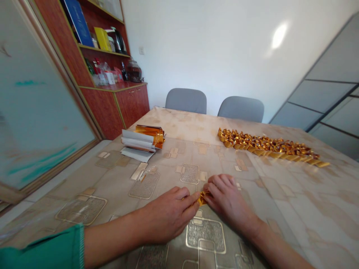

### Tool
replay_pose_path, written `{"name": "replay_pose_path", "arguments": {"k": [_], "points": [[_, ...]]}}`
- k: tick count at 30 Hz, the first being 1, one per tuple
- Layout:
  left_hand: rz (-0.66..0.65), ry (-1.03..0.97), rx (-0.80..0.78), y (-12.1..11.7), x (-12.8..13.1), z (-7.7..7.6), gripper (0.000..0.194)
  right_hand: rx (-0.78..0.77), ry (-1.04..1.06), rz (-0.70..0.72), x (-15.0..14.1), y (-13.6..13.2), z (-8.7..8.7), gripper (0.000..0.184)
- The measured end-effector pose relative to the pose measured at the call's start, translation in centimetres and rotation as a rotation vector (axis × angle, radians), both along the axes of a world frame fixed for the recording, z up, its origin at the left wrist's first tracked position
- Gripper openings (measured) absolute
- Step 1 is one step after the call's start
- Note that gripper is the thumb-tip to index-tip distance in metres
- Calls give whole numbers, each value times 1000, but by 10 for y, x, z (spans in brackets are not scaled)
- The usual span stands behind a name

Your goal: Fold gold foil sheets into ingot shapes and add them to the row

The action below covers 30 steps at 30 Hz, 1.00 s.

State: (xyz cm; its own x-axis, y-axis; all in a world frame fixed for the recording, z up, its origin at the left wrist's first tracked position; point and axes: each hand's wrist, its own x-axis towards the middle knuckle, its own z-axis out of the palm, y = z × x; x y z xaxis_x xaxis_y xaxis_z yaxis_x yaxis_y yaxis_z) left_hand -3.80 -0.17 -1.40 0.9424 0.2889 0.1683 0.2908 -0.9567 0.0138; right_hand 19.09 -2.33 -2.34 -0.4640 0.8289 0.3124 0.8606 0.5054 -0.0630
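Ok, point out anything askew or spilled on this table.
Nothing looks spilled. The loose stack of sheets at left looks askew, its edges fanned unevenly, unlike the folded gold pieces lined up at right.

Small creased gold foil piece (pixel 202 198): a glossy, metallic-looking surface is broken by folds.
Long cluster of folded gold foil pieces (pixel 266 144): light is thrown back sharply from crinkled, shiny faces.
Loose stack of gold-and-grey paper sheets (pixel 138 138): mirror-like gloss is seen on the gold, a matt finish on the grey.
Flat beige patterned bench cover (pixel 171 173): smooth, plastic-like, softly glossy; grainy texture is shown in its rounded rectangles.
Green cloth sleeve (pixel 50 248): matt; its edge is stitched.
Red-brown boxy cabinet (pixel 131 102): wood-like grain is displayed, lightly polished.
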Motion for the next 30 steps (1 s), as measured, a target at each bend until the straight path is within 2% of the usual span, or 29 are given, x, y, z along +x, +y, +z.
{"name": "replay_pose_path", "arguments": {"k": [2,4,7,12,17,20,22,24,26,30], "points": [[13,-9,-14,-1,0,0,27,-36,-22,69,0,-3,-1,12],[24,-19,-26,-1,0,0,32,-44,0,101,1,-6,-3,8],[18,-30,-34,-1,-2,0,42,-18,47,79,5,-13,-6,15],[4,-59,-46,1,-3,0,39,-23,87,14,14,-24,-7,23],[14,-41,-33,0,-3,2,40,-169,259,23,21,-30,0,24],[16,-2,-21,-1,-2,4,41,-181,350,-70,10,-27,-1,21],[19,7,-12,-1,-2,3,43,-115,330,-175,-1,-23,-4,11],[18,-3,-8,0,-2,2,47,-31,278,-259,-10,-20,-8,15],[12,-22,-13,0,-2,1,47,-16,262,-279,-15,-19,-9,19],[7,-45,-39,1,-2,2,40,-107,329,-235,-9,-19,-5,16]]}}
